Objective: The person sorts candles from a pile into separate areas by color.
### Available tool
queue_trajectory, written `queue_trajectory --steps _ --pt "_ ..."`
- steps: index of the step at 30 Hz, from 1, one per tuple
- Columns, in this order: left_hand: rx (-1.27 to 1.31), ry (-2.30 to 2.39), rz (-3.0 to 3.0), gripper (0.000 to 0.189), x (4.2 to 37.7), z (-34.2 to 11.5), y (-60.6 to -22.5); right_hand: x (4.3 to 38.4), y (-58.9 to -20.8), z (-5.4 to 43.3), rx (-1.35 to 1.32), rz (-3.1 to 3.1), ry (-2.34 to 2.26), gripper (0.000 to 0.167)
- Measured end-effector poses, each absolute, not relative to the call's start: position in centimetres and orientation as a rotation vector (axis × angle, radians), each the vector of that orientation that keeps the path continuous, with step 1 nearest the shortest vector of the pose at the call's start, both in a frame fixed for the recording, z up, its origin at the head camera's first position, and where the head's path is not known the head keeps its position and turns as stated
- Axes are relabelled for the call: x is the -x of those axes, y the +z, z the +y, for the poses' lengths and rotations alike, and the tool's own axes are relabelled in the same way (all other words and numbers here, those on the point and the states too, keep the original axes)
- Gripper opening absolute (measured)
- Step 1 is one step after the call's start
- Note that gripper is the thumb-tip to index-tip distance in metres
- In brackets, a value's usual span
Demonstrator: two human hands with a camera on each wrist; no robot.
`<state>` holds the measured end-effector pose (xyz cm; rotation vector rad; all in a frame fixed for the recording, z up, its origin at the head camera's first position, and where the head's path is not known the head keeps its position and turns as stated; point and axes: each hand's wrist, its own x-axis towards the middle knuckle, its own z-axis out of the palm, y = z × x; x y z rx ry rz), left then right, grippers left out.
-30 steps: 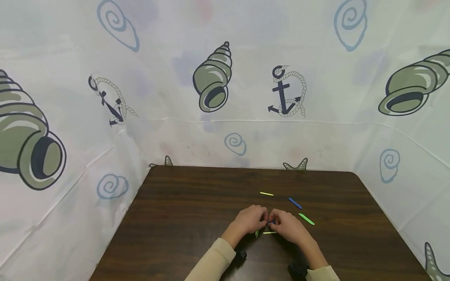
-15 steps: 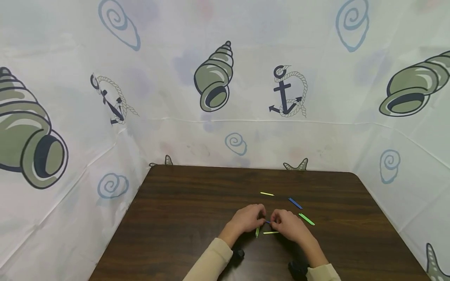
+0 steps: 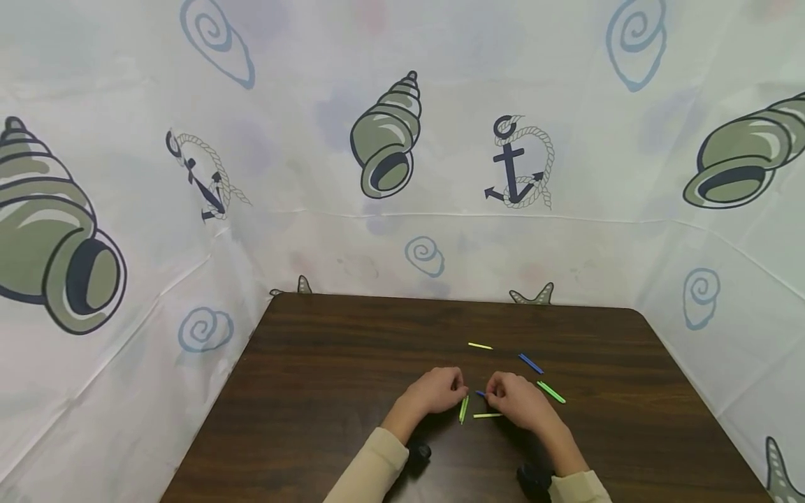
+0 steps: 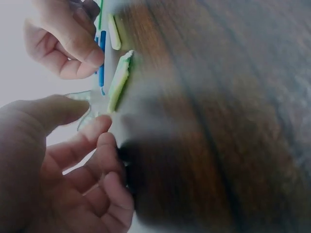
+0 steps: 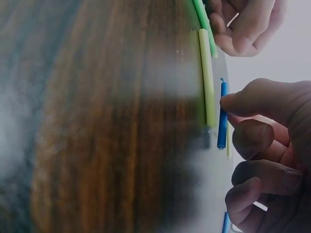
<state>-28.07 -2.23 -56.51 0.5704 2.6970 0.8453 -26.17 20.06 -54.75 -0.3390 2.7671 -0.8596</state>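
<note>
Thumb and fingers of my right hand (image 3: 512,399) pinch a thin blue candle (image 5: 223,116) with a short wick, low over the table. In the head view only the left end of this candle shows past the fingertips. My left hand (image 3: 440,389) holds nothing; its thumb and index finger stand apart in the left wrist view, the other fingers loosely bent. Just below its fingertips lie yellow-green candles (image 3: 463,410), side by side on the table. A pale yellow candle (image 3: 487,416) lies crosswise between the hands, its right end close to my right hand.
On the dark wooden table (image 3: 352,335), farther back, lie a yellow candle (image 3: 480,346), blue candles (image 3: 531,364) and green candles (image 3: 551,392). A white cloth (image 3: 314,251) printed with shells and anchors hangs behind. Dark wrist devices (image 3: 418,453) sit under both forearms.
My left hand has let go of the blue candle and drawn back to the left, uncovering the yellow-green candles. The right hand keeps the blue candle and has hardly moved.
</note>
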Motion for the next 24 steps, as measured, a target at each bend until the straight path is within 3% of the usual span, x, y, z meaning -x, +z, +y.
queue_trajectory --steps 8,24 --pt "-0.556 0.687 2.646 0.029 26.8 -1.8 -53.8 26.5 -54.8 20.6 0.346 2.741 -0.893 0.008" --pt "-0.566 0.731 2.689 0.014 27.3 -1.8 -54.7 27.0 -54.2 22.4 0.317 2.769 -0.944 0.005"
